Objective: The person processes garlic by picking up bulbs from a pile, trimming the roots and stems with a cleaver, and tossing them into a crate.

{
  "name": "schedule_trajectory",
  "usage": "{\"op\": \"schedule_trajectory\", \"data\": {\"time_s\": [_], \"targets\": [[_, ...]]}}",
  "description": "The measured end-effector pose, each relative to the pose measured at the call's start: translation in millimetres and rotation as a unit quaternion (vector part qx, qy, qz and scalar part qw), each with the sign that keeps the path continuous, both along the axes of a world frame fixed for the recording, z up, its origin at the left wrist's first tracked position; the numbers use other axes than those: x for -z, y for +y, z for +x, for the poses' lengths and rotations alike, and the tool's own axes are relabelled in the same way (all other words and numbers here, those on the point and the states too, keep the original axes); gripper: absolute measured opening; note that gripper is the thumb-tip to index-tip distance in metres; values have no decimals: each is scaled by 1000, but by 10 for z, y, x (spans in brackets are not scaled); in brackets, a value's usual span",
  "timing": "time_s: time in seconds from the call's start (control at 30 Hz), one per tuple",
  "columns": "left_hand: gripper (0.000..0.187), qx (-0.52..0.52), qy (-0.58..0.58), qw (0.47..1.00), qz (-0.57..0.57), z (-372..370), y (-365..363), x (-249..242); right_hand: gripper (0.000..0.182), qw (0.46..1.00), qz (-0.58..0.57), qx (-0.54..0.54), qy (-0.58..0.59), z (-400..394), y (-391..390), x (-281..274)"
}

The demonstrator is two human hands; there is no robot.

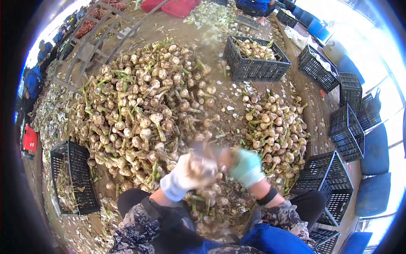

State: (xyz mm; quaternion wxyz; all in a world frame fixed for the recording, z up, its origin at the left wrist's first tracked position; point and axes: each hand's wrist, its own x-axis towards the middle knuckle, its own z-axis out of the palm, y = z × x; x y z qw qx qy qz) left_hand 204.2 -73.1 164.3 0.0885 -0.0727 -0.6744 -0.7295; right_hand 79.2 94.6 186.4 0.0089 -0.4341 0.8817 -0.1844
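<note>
My left hand (186,173), in a white knit glove, is closed around a garlic bulb (203,164) smeared by motion. Close beside it is my right hand (246,167), in a pale green and white glove with a dark band at the wrist. Its fingers are curled toward the bulb, but blur hides what they grip. A large heap of garlic bulbs (139,106) with stems spreads ahead and to the left. To the right lies a smaller pile of garlic bulbs (279,135) with shorter stems. More bulbs and scraps lie between my legs.
A black crate (253,70) holding garlic stands ahead. Another crate (86,178) with trimmings is at the left. Several black crates (334,182) and blue barrels (374,192) line the right. A metal frame (86,53) lies at the upper left. Other people sit farther off.
</note>
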Motion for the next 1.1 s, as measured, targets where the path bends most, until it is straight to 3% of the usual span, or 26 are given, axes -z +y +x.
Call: {"op": "schedule_trajectory", "data": {"time_s": [0.07, 0.13, 0.17, 0.23, 0.27, 0.3, 0.33, 0.37, 0.4, 0.43, 0.47, 0.5, 0.53, 0.6, 0.7, 0.73, 0.77, 0.8, 0.83, 0.87, 0.9, 0.93, 1.0, 1.03, 1.1], "targets": [[44, 26, 36, 998, -37, 63, -68, -409, 8, 959, 71, 208, -178, -448, 274, -3], [46, -25, 123, 974, -190, 48, -173, -471, 12, 950, 55, 250, -178, -676, 463, 199], [38, -64, 26, 998, 15, 84, -96, -350, 16, 956, 52, 222, -185, -677, 458, 291], [33, -122, -57, 969, 205, -241, -196, 22, 25, 967, 14, 161, -198, -677, 318, 549], [36, -154, -65, 964, 205, -367, -261, 228, 29, 967, -18, 141, -209, -651, 291, 739], [39, -176, -119, 925, 316, -258, -99, -451, 36, 889, -67, 253, -376, -261, -39, 34], [39, -204, -95, 917, 329, -329, -143, -373, 27, 844, -208, 272, -413, -121, -50, 265], [36, -243, -102, 890, 372, -370, -140, -390, 24, 754, -355, 195, -516, 97, -108, 299], [33, -281, -109, 858, 415, -415, -133, -404, 23, 791, -353, 143, -479, 337, -177, 266], [29, -329, -119, 784, 512, -503, -181, -197, 22, 822, -352, 92, -438, 576, -246, 232], [29, -329, -125, 777, 523, -514, -194, -189, 22, 799, -338, 138, -478, 781, -368, 189], [30, -328, -133, 769, 533, -513, -198, -180, 25, 707, -451, 147, -524, 929, -496, 365], [30, -327, -141, 761, 542, -508, -211, -168, 32, 804, -386, 142, -429, 934, -556, 466], [37, -303, -123, 767, 551, -466, -313, -122, 29, 763, -233, 234, -555, 928, -679, 1052], [43, -323, -58, 759, 563, -515, -467, -304, 27, 722, -266, 314, -557, 1080, -451, 1545], [44, -264, -84, 833, 479, -566, -290, -539, 36, 766, -168, 274, -557, 928, -332, 1490], [45, -237, -5, 924, 300, -665, -131, -431, 40, 748, -168, 311, -562, 685, -285, 1435], [50, -244, -78, 952, 170, -578, -99, -579, 44, 728, -169, 348, -566, 437, -242, 1381], [57, -239, -145, 960, 33, -493, -67, -727, 40, 686, -189, 386, -586, 286, -258, 963], [55, -293, -170, 938, 67, -529, -140, -652, 45, 786, -144, 313, -513, 82, -75, 1353], [54, -348, -196, 912, 99, -557, -237, -554, 46, 807, -94, 308, -496, -93, 89, 1794], [53, -401, -223, 879, 130, -557, -325, -438, 50, 866, 46, 288, -406, -16, 42, 1312], [40, -347, -212, 867, 286, -498, -508, -102, 52, 871, 51, 195, -448, 108, 131, 1740], [31, -319, -180, 887, 279, -474, -434, -144, 46, 804, -31, 228, -548, 281, 42, 1923], [30, -291, -208, 908, 220, -470, -361, -71, 34, 612, -198, 312, -699, 632, -135, 2276]]}}
